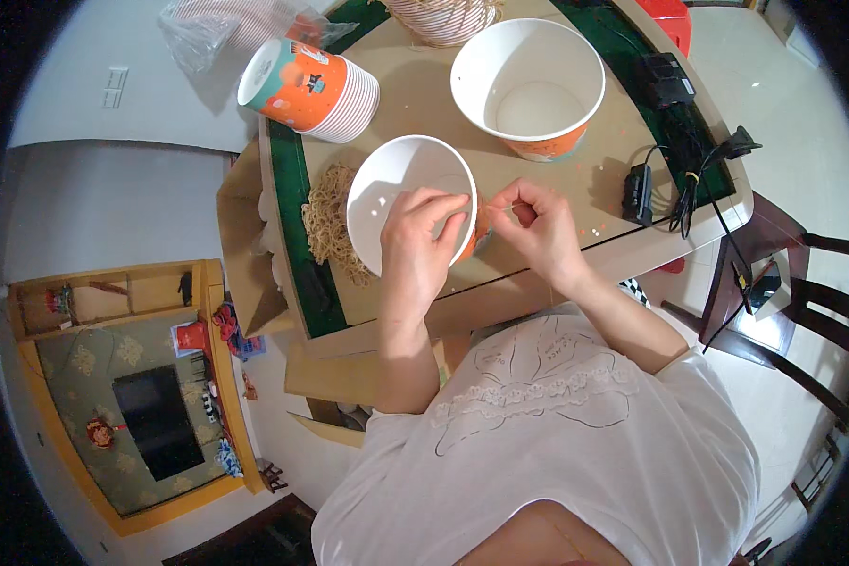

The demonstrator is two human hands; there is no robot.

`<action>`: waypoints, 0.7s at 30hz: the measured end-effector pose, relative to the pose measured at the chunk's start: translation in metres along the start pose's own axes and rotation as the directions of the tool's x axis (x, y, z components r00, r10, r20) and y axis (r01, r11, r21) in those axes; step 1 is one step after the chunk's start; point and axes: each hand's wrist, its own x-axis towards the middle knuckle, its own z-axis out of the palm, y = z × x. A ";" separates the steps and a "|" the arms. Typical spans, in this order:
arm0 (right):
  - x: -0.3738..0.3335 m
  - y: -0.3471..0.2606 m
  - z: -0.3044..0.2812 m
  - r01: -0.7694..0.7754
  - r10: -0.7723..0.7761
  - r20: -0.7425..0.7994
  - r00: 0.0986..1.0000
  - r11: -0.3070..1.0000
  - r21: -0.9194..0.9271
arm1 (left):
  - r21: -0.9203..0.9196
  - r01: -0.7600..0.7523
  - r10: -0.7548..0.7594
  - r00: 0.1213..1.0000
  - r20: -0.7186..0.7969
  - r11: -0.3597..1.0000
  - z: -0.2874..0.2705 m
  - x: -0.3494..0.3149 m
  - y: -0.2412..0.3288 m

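A white-lined paper bucket (371, 195) with an orange outside stands in front of me, its mouth tilted toward me. My left hand (421, 241) is over its mouth at the right rim, thumb and fingertips pinched together; what they hold, if anything, is too small to make out. Just right of that rim, my right hand (545, 234) pinches a thin, pale strand between thumb and finger. Against the bucket's left side lies a tangled heap of tan string (327, 219). A second paper bucket (549, 83), with the same orange print, stands open farther back on the right.
Nested paper buckets (316, 91) lie on their side at the back left, beside a clear plastic bag (198, 33). A striped bundle (443, 21) is at the far edge. Black adapters and cables (670, 85) lie on the table's right. Cardboard boxes (248, 255) stand left.
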 end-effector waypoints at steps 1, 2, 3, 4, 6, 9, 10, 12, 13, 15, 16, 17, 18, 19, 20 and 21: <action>0.000 0.000 0.001 0.000 0.000 0.002 1.000 1.000 0.000 | 0.000 0.002 -0.002 1.000 -0.001 1.000 0.000 0.000 0.000; 0.000 0.002 0.001 -0.011 0.011 0.005 1.000 1.000 0.021 | 0.003 0.003 -0.003 1.000 0.007 1.000 0.000 0.000 0.001; 0.001 0.003 0.001 -0.021 0.021 0.006 1.000 0.999 0.042 | 0.007 0.003 -0.003 1.000 0.015 1.000 0.000 0.001 0.002; 0.000 0.004 0.000 -0.020 0.020 0.006 1.000 0.999 0.044 | 0.009 0.002 -0.002 1.000 0.016 1.000 0.001 0.001 0.004; -0.001 0.007 -0.004 -0.031 0.030 0.023 0.999 0.998 0.050 | -0.008 -0.014 0.014 1.000 0.025 1.000 0.005 0.003 0.008; 0.001 -0.001 0.001 -0.061 0.060 0.084 0.995 0.998 0.008 | -0.017 -0.029 0.030 0.999 0.040 0.999 0.002 0.004 -0.001; 0.000 -0.002 -0.002 -0.053 0.052 0.094 0.994 0.999 0.007 | -0.014 -0.027 0.027 0.999 0.028 1.000 0.003 0.003 0.002; -0.001 -0.006 -0.010 -0.029 0.031 0.119 0.992 0.999 -0.013 | -0.089 0.119 -0.115 0.992 0.043 0.989 0.005 0.002 0.010; -0.003 -0.013 -0.010 -0.010 0.013 0.145 0.989 1.000 -0.019 | -0.090 0.126 -0.126 0.992 0.012 0.988 0.003 0.000 0.008; -0.014 -0.029 -0.017 -0.077 0.063 0.133 0.989 0.991 0.110 | -0.469 0.282 -0.252 0.959 0.128 0.837 0.003 0.001 0.000; -0.018 -0.042 -0.018 -0.046 0.033 0.214 0.976 0.997 0.057 | -0.509 0.388 -0.283 0.920 0.273 0.769 -0.003 0.003 -0.003; -0.019 -0.050 -0.018 0.179 -0.153 0.287 0.946 0.982 -0.065 | -0.528 0.384 -0.291 0.922 0.254 0.757 -0.004 0.007 -0.003; -0.019 -0.057 -0.016 0.403 -0.319 0.384 0.867 0.901 -0.162 | -0.582 0.470 -0.290 0.879 0.379 0.664 -0.006 0.012 -0.003; -0.020 -0.065 -0.011 0.474 -0.327 0.470 0.820 0.848 -0.237 | -0.618 0.551 -0.268 0.827 0.494 0.561 -0.008 0.015 -0.004; -0.020 -0.072 -0.006 0.490 -0.326 0.496 0.805 0.837 -0.244 | -0.663 0.597 -0.195 0.791 0.580 0.452 -0.005 0.018 -0.013; -0.021 -0.078 -0.001 0.600 -0.309 0.607 0.732 0.714 -0.360 | -0.687 0.582 -0.196 0.806 0.559 0.434 -0.003 0.022 -0.017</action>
